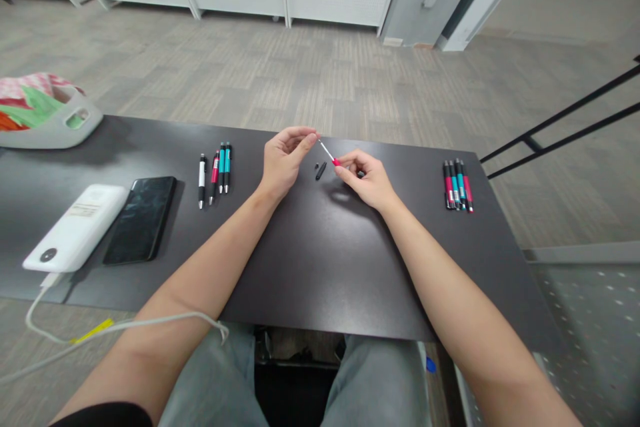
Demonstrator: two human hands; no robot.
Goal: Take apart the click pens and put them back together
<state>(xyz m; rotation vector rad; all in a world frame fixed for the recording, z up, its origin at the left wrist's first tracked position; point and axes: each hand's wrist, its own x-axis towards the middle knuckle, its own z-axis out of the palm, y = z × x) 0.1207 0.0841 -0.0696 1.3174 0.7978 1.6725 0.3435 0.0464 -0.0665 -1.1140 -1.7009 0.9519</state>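
From the head camera, both forearms reach toward 12 o'clock over a dark counter [310, 267]. The left hand [283, 160] is raised a little, fingers curled, with thumb and forefinger closing on the white tip of a thin pen refill [327, 151]. The right hand [367, 180] sits at its 4 o'clock, low over the counter, and pinches the refill's red end between thumb and forefinger, the other fingers folded under. The refill slants between the two hands, above the counter's far middle, its white tip toward 10 o'clock and its red end toward 4 o'clock. Just below it, between the hands, a small black pen piece [321, 171] lies on the counter, touched by neither hand.

At 9 o'clock from the left hand, four pens [215, 173] lie side by side: one white and black, one red, two teal. At 3 o'clock from the right hand, near the counter's right edge, a tighter bunch of red and teal pens [457, 185] lies together. Toward 8 o'clock, a black phone [141, 219] lies flat beside a white power bank [77, 227], from which a white cable [115, 327] runs off the near edge and across the left forearm. At 10 o'clock, a grey basket [50, 130] holding coloured cloth sits on the counter's far left corner.
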